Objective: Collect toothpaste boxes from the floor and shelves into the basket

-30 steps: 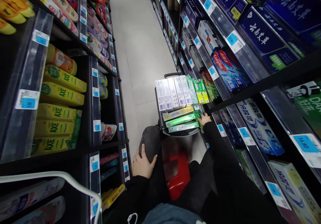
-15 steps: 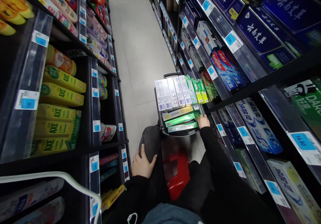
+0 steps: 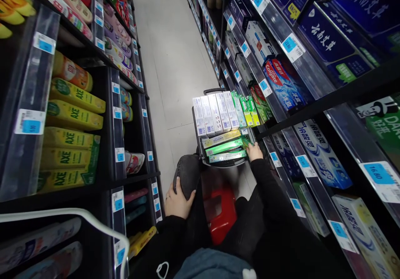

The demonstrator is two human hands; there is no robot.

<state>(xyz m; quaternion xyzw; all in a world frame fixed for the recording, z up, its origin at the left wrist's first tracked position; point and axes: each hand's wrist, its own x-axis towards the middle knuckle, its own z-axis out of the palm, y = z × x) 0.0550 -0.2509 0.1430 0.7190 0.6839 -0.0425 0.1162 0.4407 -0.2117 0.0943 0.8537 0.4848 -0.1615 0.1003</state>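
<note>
My left hand point(image 3: 179, 200) lies on my left knee point(image 3: 188, 175) with its fingers spread, holding nothing. At the near right corner of a black shopping basket point(image 3: 197, 143), my right hand point(image 3: 255, 151) has its fingers closed around the end of a green toothpaste box point(image 3: 246, 141), partly hidden by the hand. White boxes point(image 3: 215, 112) stand in a row across the basket, with green and yellow Darlie boxes point(image 3: 251, 110) to their right. Nearer me lie a yellow box point(image 3: 221, 138) and a bright green box point(image 3: 224, 147).
Shelves of toothpaste, including Colgate boxes point(image 3: 283, 83), rise close on the right. On the left, shelves hold yellow AXE bottles point(image 3: 76, 116) and slippers point(image 3: 117, 29). A red stool point(image 3: 221, 216) is between my legs. A pale floor point(image 3: 170, 54) runs between the shelves.
My right hand has shifted slightly at the basket corner, and more of the green box shows beside its fingers. My left hand stays on the knee. The view has tilted slightly.
</note>
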